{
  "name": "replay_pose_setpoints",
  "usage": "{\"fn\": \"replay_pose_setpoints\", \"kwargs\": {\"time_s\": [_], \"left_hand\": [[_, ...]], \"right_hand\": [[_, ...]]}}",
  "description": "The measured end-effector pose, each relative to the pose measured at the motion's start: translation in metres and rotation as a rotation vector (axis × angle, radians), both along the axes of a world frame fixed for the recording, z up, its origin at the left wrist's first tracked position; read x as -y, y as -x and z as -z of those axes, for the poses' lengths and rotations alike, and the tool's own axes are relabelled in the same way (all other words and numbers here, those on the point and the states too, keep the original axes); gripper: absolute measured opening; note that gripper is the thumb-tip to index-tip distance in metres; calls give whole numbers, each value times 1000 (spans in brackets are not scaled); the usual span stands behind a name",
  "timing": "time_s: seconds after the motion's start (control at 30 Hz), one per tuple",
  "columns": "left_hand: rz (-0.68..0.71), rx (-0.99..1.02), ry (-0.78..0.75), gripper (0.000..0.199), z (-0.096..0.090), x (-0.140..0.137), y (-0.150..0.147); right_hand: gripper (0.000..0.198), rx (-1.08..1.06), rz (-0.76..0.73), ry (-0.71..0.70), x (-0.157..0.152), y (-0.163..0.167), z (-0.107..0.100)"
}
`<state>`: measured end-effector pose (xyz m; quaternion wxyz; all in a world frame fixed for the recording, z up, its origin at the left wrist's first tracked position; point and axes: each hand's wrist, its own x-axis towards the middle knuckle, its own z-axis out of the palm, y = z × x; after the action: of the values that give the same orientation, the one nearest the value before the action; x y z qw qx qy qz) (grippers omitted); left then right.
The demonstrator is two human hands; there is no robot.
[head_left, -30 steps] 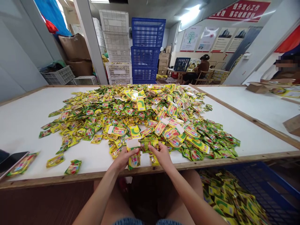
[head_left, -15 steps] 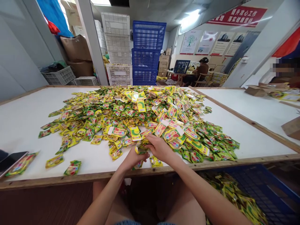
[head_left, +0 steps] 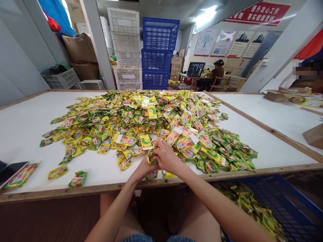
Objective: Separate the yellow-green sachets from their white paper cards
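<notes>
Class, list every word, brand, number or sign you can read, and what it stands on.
"提升…工作": red banner, upper line; middle blurred.
"管理 落实": its lower line; rest blurred.
Packets, boxes: lettering too blurred to read.
Posters, cartons: print too small.

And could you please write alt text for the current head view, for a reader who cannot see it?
A left hand holds a box, the right hand at its top, at a white table heaped with yellow and green packets and more boxes. Behind stand stacked white crates and blue crates, with a person seated farther back.
</notes>
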<state>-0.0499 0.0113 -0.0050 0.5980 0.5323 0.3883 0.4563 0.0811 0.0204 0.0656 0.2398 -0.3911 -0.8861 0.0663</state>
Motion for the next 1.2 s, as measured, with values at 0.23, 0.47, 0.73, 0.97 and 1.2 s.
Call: {"fn": "replay_pose_setpoints", "kwargs": {"time_s": [0.23, 0.47, 0.73, 0.97, 1.2], "left_hand": [[10, 35, -15, 38, 4, -1, 2], [-6, 11, 58, 46, 14, 4, 9], [-123, -130, -129, 52, 4, 18, 19], [-246, -31, -86, 50, 15, 23, 19], [-206, -14, -94, 33, 14, 24, 21]], "right_hand": [[16, -9, -72, 184, -1, -7, 22], [15, -403, 52, 254, 19, -13, 57], [15, -147, 104, 96, 19, -1, 48], [17, -467, 98, 297, 18, -3, 67], [17, -668, 110, 412, 16, -5, 78]]}}
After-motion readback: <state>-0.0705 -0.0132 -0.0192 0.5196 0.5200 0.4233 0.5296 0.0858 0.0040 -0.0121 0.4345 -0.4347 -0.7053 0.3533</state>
